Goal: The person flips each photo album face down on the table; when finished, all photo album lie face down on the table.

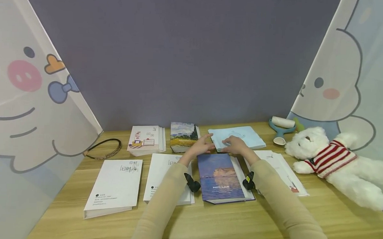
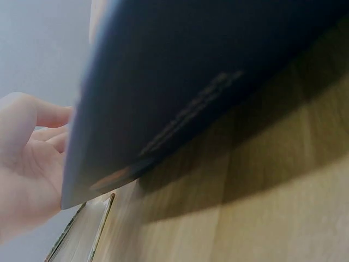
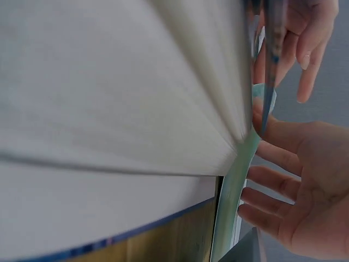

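A light blue book [image 1: 241,133] with a line drawing on its cover lies at the back of the table. At its front left corner is my left hand [image 1: 203,147], fingers loosely extended. My right hand [image 1: 236,145] reaches over its front edge, fingers spread and slightly bent; in the right wrist view the fingertips of the right hand [image 3: 322,180] are at the pale green edge [image 3: 237,191]. Just in front of both hands lies a blue photo album [image 1: 221,178], its cover lifted slightly off the pages. This album [image 2: 174,82] hides the fingertips of my left hand [image 2: 32,153] in the left wrist view.
White books [image 1: 116,187] [image 1: 154,178] stand left of the album, with a headband [image 1: 109,153] behind. An illustrated book [image 1: 146,139] and a landscape-covered book [image 1: 182,135] are at the back. On the right are a white book [image 1: 280,168], a lint roller [image 1: 281,128] and a teddy bear [image 1: 332,159].
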A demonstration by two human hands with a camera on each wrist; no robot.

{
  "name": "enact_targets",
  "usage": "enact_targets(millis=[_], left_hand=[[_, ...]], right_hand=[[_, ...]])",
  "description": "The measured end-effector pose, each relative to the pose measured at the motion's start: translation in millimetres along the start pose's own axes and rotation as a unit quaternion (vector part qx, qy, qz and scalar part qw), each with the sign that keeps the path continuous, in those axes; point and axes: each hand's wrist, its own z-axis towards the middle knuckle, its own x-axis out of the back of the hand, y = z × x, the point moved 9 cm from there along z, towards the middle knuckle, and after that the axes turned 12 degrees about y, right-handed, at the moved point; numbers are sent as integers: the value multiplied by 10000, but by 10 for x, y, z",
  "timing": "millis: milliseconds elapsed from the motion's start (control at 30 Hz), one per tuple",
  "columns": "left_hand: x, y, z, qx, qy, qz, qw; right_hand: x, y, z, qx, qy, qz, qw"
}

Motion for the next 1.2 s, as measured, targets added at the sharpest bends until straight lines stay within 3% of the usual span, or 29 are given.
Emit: enact_targets(millis=[200, 400, 500, 700, 867, 1000, 1200], left_hand=[[44, -25, 14, -58, 174, -150, 9997], [-3, -101, 23, 102, -79, -41, 9999], [-5, -91, 24, 217, -66, -432, 9988], [52, -30, 21, 231, 303, -1086, 9934], [73, -6, 17, 93, 395, -1248, 9913], [105, 28, 26, -85, 509, -1365, 9893], [145, 72, 28, -260, 631, -1369, 9882]], right_hand=[[60, -71, -27, 245, 138, 59, 9996], [119, -140, -53, 467, 320, 32, 9984], [125, -182, -67, 507, 284, 167, 9982], [111, -210, -50, 563, 300, 246, 9977], [103, -195, -3, 514, 345, 352, 9975], [165, -234, 49, 543, 636, 414, 9956], [255, -351, 98, 613, 737, 132, 9953]])
